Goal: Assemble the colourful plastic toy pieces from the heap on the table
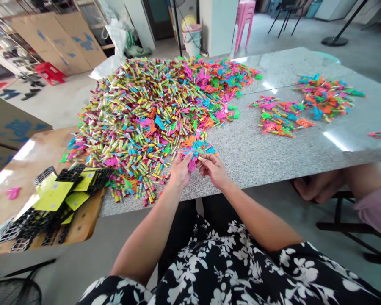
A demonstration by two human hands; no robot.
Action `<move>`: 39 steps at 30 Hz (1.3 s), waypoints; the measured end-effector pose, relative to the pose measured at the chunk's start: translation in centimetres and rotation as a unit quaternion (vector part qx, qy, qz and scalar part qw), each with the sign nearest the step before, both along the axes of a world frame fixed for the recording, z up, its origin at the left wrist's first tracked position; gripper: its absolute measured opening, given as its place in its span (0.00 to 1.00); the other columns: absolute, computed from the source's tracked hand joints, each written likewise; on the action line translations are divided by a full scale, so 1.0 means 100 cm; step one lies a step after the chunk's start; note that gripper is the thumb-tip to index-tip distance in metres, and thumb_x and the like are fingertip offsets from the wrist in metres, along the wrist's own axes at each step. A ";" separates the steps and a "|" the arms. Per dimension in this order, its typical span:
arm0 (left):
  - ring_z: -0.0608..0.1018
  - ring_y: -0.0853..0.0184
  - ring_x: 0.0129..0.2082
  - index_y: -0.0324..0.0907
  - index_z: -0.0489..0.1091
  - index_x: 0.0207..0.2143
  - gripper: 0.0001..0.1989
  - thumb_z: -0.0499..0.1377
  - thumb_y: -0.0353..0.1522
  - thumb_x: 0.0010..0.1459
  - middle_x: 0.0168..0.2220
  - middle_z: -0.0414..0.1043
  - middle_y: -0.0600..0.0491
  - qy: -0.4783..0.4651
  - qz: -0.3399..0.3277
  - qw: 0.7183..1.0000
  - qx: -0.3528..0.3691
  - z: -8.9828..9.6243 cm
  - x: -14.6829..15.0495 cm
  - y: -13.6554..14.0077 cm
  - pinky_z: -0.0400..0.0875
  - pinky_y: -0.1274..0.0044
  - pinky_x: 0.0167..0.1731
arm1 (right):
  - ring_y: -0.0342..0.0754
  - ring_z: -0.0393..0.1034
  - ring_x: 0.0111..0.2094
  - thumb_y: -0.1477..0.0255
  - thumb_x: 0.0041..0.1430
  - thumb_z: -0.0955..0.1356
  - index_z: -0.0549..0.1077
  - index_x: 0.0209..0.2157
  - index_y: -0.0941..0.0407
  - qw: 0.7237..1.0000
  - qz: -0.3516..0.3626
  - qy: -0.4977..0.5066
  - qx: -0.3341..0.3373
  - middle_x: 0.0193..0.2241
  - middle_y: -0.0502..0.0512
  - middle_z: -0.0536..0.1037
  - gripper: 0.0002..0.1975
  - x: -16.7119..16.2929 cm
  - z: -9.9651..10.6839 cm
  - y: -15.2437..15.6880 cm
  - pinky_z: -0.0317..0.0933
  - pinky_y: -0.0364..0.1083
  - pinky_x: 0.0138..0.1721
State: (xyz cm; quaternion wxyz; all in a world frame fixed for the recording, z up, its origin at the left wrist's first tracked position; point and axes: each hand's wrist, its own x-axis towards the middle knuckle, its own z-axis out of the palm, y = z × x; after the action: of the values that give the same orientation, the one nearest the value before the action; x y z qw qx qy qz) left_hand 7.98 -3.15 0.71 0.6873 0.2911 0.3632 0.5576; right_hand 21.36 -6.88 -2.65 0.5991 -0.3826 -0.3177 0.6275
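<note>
Close to the table's front edge, my left hand (180,170) is closed on a pink plastic toy gun (192,165). Beside it, my right hand (215,169) pinches a small yellowish tube (202,158) against or next to the toy; whether the two are joined I cannot tell. Just past my fingertips lie blue, orange and green toy pieces (206,148). A large heap of small striped tubes (136,101) in yellow, red and blue spreads to the left and behind my hands. More bright toy guns (222,76) are mixed in at its far right.
Smaller piles of toy pieces (327,97) rest farther right on the grey speckled table (241,161). On the wooden table (82,228) at left lie black plastic grids (28,224) with yellow cards (55,195). Another person's legs (330,184) are at the right.
</note>
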 end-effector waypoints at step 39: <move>0.84 0.57 0.41 0.46 0.71 0.44 0.15 0.67 0.44 0.66 0.39 0.79 0.49 0.226 0.007 0.969 0.100 -0.024 0.050 -0.003 0.77 0.66 0.47 | 0.42 0.67 0.18 0.54 0.61 0.75 0.74 0.40 0.53 0.986 -0.065 -0.153 0.000 0.25 0.46 0.76 0.18 0.050 0.004 -0.027 0.64 0.43 0.19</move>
State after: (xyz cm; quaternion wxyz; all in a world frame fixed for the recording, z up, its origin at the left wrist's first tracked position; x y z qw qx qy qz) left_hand 13.00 -3.44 -1.65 0.5509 0.4743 0.4531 0.5159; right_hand 26.38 -9.60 -2.22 0.5832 -0.4940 -0.3797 0.5213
